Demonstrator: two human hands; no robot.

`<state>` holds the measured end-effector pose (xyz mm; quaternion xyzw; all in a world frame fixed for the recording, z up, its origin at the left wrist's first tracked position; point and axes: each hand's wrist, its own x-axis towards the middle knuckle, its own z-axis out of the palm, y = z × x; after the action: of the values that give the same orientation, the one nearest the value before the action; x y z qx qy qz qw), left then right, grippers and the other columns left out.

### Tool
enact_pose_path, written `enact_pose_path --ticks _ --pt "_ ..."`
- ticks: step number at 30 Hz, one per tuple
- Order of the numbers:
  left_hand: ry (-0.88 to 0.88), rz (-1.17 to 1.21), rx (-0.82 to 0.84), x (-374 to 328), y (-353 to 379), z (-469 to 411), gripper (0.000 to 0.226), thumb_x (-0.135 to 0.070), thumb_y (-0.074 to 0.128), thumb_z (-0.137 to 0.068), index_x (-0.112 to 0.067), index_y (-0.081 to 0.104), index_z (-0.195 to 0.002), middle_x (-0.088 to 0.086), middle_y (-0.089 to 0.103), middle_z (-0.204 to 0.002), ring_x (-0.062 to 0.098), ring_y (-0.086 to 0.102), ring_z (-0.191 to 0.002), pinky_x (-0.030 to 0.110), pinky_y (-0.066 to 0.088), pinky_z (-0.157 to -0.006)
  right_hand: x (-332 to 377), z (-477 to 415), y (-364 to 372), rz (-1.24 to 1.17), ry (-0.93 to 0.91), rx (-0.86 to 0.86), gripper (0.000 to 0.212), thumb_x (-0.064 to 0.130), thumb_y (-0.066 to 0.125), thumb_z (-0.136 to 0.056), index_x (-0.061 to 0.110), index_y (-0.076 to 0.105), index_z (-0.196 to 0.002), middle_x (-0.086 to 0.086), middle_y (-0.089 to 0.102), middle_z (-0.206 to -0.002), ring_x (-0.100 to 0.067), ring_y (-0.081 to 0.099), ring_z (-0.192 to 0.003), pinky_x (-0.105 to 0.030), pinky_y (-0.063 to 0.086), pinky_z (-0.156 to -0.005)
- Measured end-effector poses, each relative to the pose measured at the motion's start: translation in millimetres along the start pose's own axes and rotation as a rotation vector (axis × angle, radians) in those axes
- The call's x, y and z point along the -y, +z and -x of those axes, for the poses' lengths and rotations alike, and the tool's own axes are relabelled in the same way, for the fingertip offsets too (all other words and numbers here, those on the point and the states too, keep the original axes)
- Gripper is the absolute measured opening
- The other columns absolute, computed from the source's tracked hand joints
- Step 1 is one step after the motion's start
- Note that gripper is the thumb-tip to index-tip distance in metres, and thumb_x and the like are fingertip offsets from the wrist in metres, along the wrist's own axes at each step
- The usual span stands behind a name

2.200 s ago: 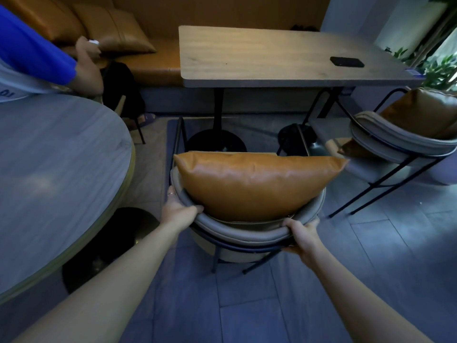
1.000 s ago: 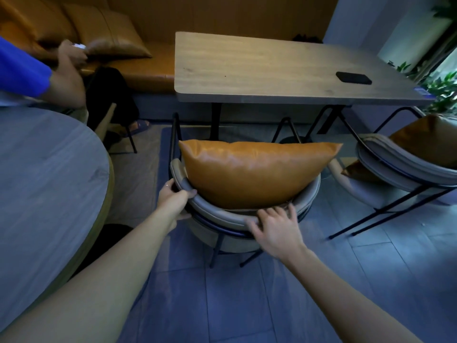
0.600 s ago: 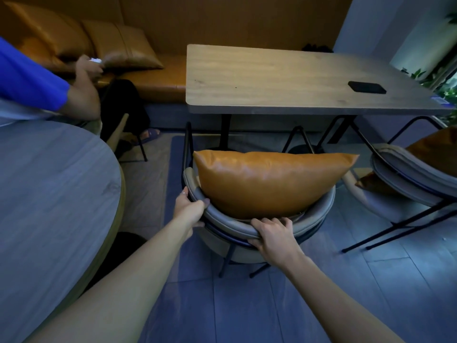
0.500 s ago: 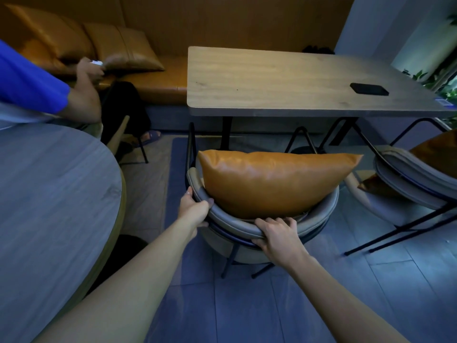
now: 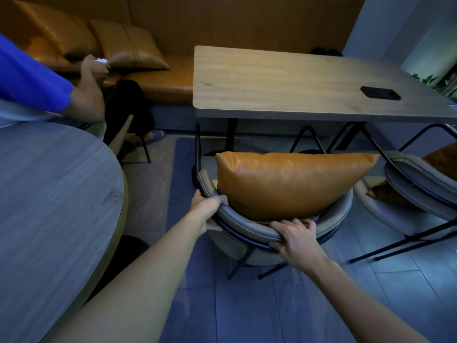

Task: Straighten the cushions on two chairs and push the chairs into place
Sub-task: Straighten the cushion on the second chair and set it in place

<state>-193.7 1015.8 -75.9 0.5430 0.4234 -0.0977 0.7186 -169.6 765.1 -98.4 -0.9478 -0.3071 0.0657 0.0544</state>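
Both the left hand (image 5: 206, 211) and right hand (image 5: 293, 237) are closed around the curved grey padded backrest of the black-legged chair (image 5: 249, 225), apparently to push it under the rectangular wooden table (image 5: 284, 82) just beyond, its smooth tan leather cushion (image 5: 289, 184) standing upright and level in the seat.

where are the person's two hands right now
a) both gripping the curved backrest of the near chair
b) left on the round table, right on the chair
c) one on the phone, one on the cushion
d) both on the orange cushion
a, the left hand and the right hand both wrap the grey backrest of the near chair, just below the orange cushion.
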Motion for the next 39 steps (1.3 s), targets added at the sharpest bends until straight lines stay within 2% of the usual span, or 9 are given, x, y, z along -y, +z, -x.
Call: enact_pose_path --ticks 3,5,10,15,20,26,31,35,39 --pt "0.026 -0.03 -0.014 2.5 1.0 3.3 0.084 -0.007 0.069 -0.08 -0.028 0.032 -0.152 0.01 0.047 -0.143 0.039 0.053 -0.118 0.056 0.061 -0.07 3.5 2.5 0.7 -0.047 -0.008 0.004 0.016 0.041 0.061 -0.089 0.029 0.057 -0.098 0.009 0.062 -0.094 -0.022 0.054 -0.101 -0.043 0.027 -0.09" --pt "0.028 -0.032 -0.023 6.0 -1.7 6.3 0.081 -0.008 0.07 -0.08 -0.027 0.035 -0.15 0.01 0.051 -0.137 0.039 0.055 -0.116 0.052 0.062 -0.064 5.8 4.0 0.5 -0.058 -0.008 0.018 0.014 0.04 0.062 -0.089 0.029 0.057 -0.097 0.008 0.063 -0.095 -0.022 0.053 -0.103 -0.042 0.026 -0.089" --pt "0.042 -0.007 -0.001 10.1 -8.6 5.2 0.081 -0.007 0.074 -0.083 -0.026 0.033 -0.151 0.006 0.052 -0.129 0.034 0.056 -0.11 0.052 0.062 -0.066 10.2 0.4 -3.8 -0.015 -0.001 0.064 0.018 0.042 0.057 -0.094 0.029 0.054 -0.106 0.006 0.062 -0.106 -0.024 0.05 -0.108 -0.045 0.031 -0.092" --pt "0.045 -0.044 0.024 7.4 -15.4 -4.3 0.091 -0.009 0.079 -0.083 -0.022 0.028 -0.158 0.008 0.045 -0.152 0.04 0.051 -0.128 0.056 0.062 -0.07 14.6 1.8 -0.7 0.024 -0.002 0.02 0.022 0.043 0.055 -0.097 0.026 0.053 -0.112 0.003 0.062 -0.11 -0.025 0.052 -0.11 -0.043 0.031 -0.088" --pt "0.048 -0.045 0.025 2.3 -18.6 -9.0 0.097 -0.008 0.08 -0.083 -0.023 0.024 -0.16 0.009 0.037 -0.158 0.043 0.045 -0.134 0.051 0.063 -0.061 21.0 0.7 0.3 0.014 -0.004 -0.008 0.019 0.042 0.056 -0.096 0.028 0.054 -0.108 0.005 0.063 -0.106 -0.024 0.053 -0.107 -0.041 0.026 -0.08" --pt "0.057 -0.045 0.017 -3.0 -17.4 -14.6 0.096 -0.009 0.083 -0.079 -0.022 0.03 -0.158 0.01 0.039 -0.157 0.045 0.044 -0.135 0.055 0.062 -0.064 20.1 -6.3 -1.9 0.025 0.015 -0.007 0.02 0.042 0.058 -0.095 0.027 0.054 -0.108 0.004 0.061 -0.104 -0.025 0.052 -0.104 -0.041 0.024 -0.077" --pt "0.066 -0.041 0.065 0.9 -16.9 -8.1 0.072 -0.009 0.077 -0.086 -0.026 0.04 -0.145 0.006 0.051 -0.13 0.041 0.052 -0.128 0.054 0.061 -0.073 20.9 -4.2 0.2 0.04 0.043 -0.019 0.029 0.044 0.06 -0.086 0.028 0.057 -0.11 0.004 0.063 -0.101 -0.027 0.054 -0.105 -0.044 0.03 -0.084" --pt "0.066 -0.042 0.072 4.8 -22.3 -4.8 0.06 -0.01 0.078 -0.085 -0.029 0.045 -0.131 0.007 0.055 -0.132 0.039 0.057 -0.119 0.052 0.062 -0.072 37.9 -2.0 12.3 0.153 0.035 -0.037 0.054 0.044 0.074 -0.061 0.019 0.063 -0.108 -0.001 0.068 -0.092 -0.033 0.062 -0.089 -0.052 0.043 -0.08" --pt "0.068 -0.028 0.079 6.0 -24.2 -3.6 0.076 -0.013 0.079 -0.085 -0.027 0.041 -0.148 0.009 0.057 -0.135 0.036 0.06 -0.111 0.05 0.063 -0.069 48.9 -5.2 18.0 0.179 0.038 -0.084 0.06 0.044 0.087 -0.053 0.018 0.063 -0.102 -0.001 0.068 -0.083 -0.032 0.064 -0.079 -0.049 0.046 -0.072"
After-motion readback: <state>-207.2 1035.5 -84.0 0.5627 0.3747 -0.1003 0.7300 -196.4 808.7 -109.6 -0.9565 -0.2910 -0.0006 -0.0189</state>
